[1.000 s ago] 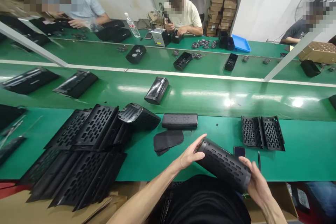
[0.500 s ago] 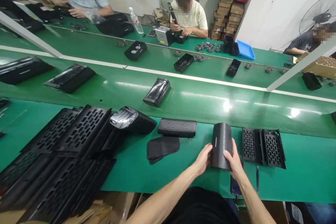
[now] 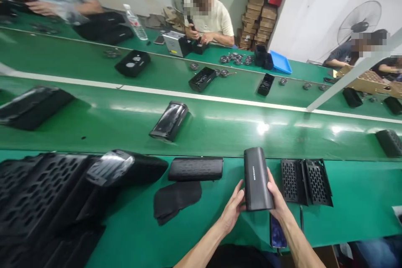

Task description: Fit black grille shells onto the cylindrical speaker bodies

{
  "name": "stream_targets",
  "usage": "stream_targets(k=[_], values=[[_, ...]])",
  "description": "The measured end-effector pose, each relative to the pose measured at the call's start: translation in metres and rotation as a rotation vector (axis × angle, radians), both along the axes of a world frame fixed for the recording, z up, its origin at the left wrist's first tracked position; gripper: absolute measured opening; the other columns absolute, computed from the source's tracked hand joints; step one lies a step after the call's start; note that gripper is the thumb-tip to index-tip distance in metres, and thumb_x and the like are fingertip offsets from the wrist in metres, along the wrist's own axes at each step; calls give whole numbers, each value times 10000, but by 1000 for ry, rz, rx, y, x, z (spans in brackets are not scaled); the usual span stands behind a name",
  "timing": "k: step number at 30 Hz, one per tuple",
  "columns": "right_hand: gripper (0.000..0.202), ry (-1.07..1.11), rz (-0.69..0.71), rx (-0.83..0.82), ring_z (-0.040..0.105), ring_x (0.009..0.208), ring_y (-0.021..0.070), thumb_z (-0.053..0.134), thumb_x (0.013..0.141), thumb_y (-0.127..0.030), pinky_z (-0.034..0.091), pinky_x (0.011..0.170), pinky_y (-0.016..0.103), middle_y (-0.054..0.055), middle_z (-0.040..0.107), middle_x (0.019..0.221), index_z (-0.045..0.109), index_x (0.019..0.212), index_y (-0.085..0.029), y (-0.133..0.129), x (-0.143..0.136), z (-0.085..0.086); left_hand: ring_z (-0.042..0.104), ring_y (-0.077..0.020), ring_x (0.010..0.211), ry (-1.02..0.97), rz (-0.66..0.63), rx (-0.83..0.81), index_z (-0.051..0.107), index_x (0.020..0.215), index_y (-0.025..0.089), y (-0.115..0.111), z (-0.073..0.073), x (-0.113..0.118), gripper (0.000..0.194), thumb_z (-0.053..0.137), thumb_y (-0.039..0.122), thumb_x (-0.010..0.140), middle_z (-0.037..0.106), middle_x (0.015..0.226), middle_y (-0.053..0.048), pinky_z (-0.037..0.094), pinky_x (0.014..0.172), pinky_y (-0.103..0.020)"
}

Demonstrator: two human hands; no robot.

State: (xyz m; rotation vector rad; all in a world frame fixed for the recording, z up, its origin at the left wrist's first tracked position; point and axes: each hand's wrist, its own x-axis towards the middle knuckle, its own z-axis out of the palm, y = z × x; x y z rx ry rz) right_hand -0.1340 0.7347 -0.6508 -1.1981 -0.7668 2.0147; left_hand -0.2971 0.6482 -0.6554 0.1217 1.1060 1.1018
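Observation:
A black speaker-like casing (image 3: 256, 180) with white lettering stands tilted between my hands over the green table. My right hand (image 3: 277, 194) grips its right side, thumb on the near face. At the lower left edge of the casing, my left hand (image 3: 233, 207) has its fingers apart, close to or just touching the side. Two perforated black panels (image 3: 306, 181) lie to the right. To the left rest another black casing (image 3: 196, 168) and dark fabric-like sheets (image 3: 176, 201). Under my right wrist is a phone (image 3: 278, 232).
A stack of perforated black panels (image 3: 47, 188) fills the left, with a glossy-ended casing (image 3: 125, 167) beside it. Beyond the table edge, a green conveyor (image 3: 220, 130) carries a shiny casing (image 3: 169, 120). Several people sit across, past a white rail (image 3: 188, 94).
The held casing has turned so its lettering faces the camera more. My left hand has loosened and opened at its side. The view has shifted, and items on the conveyor appear in different places.

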Motion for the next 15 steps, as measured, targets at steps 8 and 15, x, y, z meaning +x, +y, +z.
stream_targets(k=[8, 15], values=[[753, -72, -23, 49, 336, 1554, 301, 623, 912, -700, 270, 1283, 471, 16, 410, 1665, 505, 1547, -314, -32, 30, 43, 501, -405, 1430, -39, 33, 115, 282, 1648, 258, 13, 42, 24, 1168, 867, 621, 704, 583, 1509, -164, 414, 1192, -527], [944, -325, 33, 212, 278, 1570, 351, 778, 830, -609, 218, 1290, 526, 68, 353, 1690, 368, 1624, -305, -50, 50, 83, 500, -433, 1428, 127, -112, 176, 202, 1665, 241, 11, 67, 38, 1275, 860, 682, 666, 540, 1545, -186, 465, 1167, -525]])
